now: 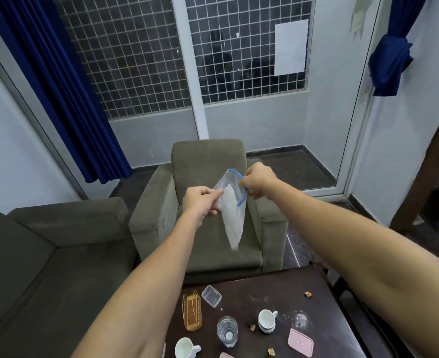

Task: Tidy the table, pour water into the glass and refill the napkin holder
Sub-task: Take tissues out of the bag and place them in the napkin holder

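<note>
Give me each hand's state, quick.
Left hand: closed, pinching the side of the zip bag.
Right hand: closed, gripping the same bag at its blue top edge.
</note>
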A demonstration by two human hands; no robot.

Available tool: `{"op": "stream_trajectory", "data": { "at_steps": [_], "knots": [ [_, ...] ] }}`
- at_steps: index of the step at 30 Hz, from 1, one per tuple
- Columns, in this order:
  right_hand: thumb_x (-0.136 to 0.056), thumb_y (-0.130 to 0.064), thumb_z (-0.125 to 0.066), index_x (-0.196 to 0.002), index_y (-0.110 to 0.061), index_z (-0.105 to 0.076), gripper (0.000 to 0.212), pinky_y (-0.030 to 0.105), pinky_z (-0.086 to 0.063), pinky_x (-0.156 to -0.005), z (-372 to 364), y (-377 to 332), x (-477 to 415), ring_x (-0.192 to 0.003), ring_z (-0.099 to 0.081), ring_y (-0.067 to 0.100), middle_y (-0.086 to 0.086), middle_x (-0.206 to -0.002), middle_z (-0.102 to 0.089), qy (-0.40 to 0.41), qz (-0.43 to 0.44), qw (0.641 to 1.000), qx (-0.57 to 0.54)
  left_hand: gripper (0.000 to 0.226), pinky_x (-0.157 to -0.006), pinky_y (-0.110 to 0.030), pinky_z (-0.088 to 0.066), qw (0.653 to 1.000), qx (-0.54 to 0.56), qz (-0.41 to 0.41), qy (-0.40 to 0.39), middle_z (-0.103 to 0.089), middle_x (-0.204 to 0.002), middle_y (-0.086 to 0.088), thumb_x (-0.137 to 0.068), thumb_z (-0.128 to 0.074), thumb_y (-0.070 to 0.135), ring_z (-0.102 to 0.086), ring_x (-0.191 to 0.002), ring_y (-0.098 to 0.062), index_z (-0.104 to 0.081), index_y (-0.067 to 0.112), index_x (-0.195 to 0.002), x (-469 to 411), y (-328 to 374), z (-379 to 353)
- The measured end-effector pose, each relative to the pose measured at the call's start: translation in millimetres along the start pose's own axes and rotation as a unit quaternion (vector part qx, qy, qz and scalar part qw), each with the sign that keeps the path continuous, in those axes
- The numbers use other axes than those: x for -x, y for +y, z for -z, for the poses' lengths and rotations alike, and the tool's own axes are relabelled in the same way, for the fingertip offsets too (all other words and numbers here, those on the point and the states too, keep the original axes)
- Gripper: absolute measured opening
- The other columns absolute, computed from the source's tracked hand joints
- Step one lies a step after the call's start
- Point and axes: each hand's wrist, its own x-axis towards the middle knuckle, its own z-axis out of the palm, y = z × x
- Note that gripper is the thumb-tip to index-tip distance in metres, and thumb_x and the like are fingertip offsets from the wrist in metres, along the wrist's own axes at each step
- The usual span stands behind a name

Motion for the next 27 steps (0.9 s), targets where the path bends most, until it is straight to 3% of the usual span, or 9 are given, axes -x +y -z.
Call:
{"op": "stream_trajectory", "data": {
  "at_steps": [2, 7, 10, 12, 15, 20, 22, 24, 27],
  "knots": [
    [-0.081, -0.004, -0.054, -0.078, -0.006, -0.069, 0.015, 0.045, -0.066, -0.072, 6, 7, 1, -0.063, -0.072, 0.031, 0.015, -0.077, -0.072, 0.014, 0.006, 0.999, 0.047, 0.025, -0.046, -0.024, -0.048, 0.999, -0.031, 0.000, 0.020, -0.071, -0.069, -0.009, -0.087, -0.080, 0.024, -0.067, -0.053, -0.018, -0.068, 0.012, -0.069, -1, -4, 7],
    [-0.079, -0.008, -0.051, -0.088, -0.008, -0.074, 0.024, 0.038, -0.065, -0.076, 9, 25, 7, -0.064, -0.076, 0.027, 0.009, -0.074, -0.075, 0.029, 0.016, 0.986, 0.164, 0.023, -0.048, -0.025, -0.057, 0.984, -0.171, -0.005, 0.054, -0.073, -0.058, -0.001, -0.083, -0.077, 0.026, -0.075, -0.056, -0.019, -0.071, 0.014, -0.064, 3, -10, 18],
    [-0.078, -0.012, -0.053, -0.084, -0.010, -0.068, 0.017, 0.035, -0.065, -0.074, 6, 32, 9, -0.061, -0.075, 0.026, 0.009, -0.074, -0.075, 0.017, 0.012, 0.981, 0.192, 0.023, -0.050, -0.025, -0.058, 0.976, -0.212, -0.001, 0.045, -0.073, -0.056, 0.001, -0.082, -0.073, 0.026, -0.075, -0.055, -0.018, -0.072, 0.014, -0.063, 7, -15, 17],
    [-0.076, -0.020, -0.055, -0.079, -0.013, -0.058, 0.007, 0.034, -0.062, -0.075, 2, 31, 11, -0.070, -0.071, 0.030, 0.009, -0.084, -0.072, 0.020, 0.014, 0.979, 0.201, 0.022, -0.054, -0.027, -0.062, 0.975, -0.218, -0.004, 0.039, -0.073, -0.056, 0.001, -0.082, -0.071, 0.027, -0.075, -0.053, -0.017, -0.072, 0.015, -0.064, 9, -15, 11],
    [-0.074, -0.033, -0.061, -0.075, -0.016, -0.048, 0.022, 0.033, -0.049, -0.070, -6, 26, 14, -0.080, -0.057, 0.032, 0.007, -0.089, -0.059, 0.029, 0.041, 0.974, 0.221, 0.023, -0.062, -0.035, -0.066, 0.979, -0.201, -0.013, 0.033, -0.074, -0.058, -0.002, -0.084, -0.070, 0.026, -0.075, -0.055, -0.018, -0.072, 0.014, -0.065, 11, -9, 1],
    [-0.080, -0.026, -0.067, -0.092, -0.011, -0.063, 0.020, 0.033, -0.045, -0.069, -18, 17, 16, -0.082, -0.058, 0.034, 0.006, -0.089, -0.057, 0.092, 0.111, 0.964, 0.222, 0.021, -0.066, -0.037, -0.066, 0.978, -0.202, -0.016, 0.047, -0.071, -0.053, -0.003, -0.078, -0.064, 0.024, -0.072, -0.048, -0.017, -0.073, 0.011, -0.064, 15, 0, -6],
    [-0.077, -0.021, -0.066, -0.085, -0.011, -0.071, 0.014, 0.030, -0.045, -0.065, -23, 12, 20, -0.078, -0.063, 0.036, 0.006, -0.078, -0.061, 0.093, 0.128, 0.965, 0.208, 0.022, -0.069, -0.037, -0.066, 0.974, -0.218, -0.025, 0.056, -0.071, -0.052, -0.002, -0.079, -0.065, 0.024, -0.072, -0.049, -0.017, -0.074, 0.011, -0.063, 15, 1, -7],
    [-0.075, -0.019, -0.065, -0.070, -0.008, -0.068, 0.012, 0.028, -0.046, -0.058, -30, 5, 26, -0.067, -0.062, 0.036, 0.005, -0.063, -0.058, 0.076, 0.124, 0.970, 0.194, 0.025, -0.071, -0.037, -0.066, 0.971, -0.228, -0.035, 0.062, -0.071, -0.052, -0.002, -0.081, -0.066, 0.026, -0.073, -0.051, -0.017, -0.074, 0.011, -0.062, 16, 1, -8],
    [-0.078, -0.017, -0.063, -0.070, -0.005, -0.066, 0.014, 0.032, -0.063, -0.056, -38, -5, 28, -0.047, -0.069, 0.025, 0.008, -0.063, -0.068, 0.013, 0.071, 0.987, 0.145, 0.025, -0.069, -0.037, -0.066, 0.968, -0.236, -0.042, 0.074, -0.070, -0.050, -0.001, -0.080, -0.065, 0.023, -0.073, -0.052, -0.017, -0.074, 0.012, -0.059, 19, 2, -9]
  ]
}}
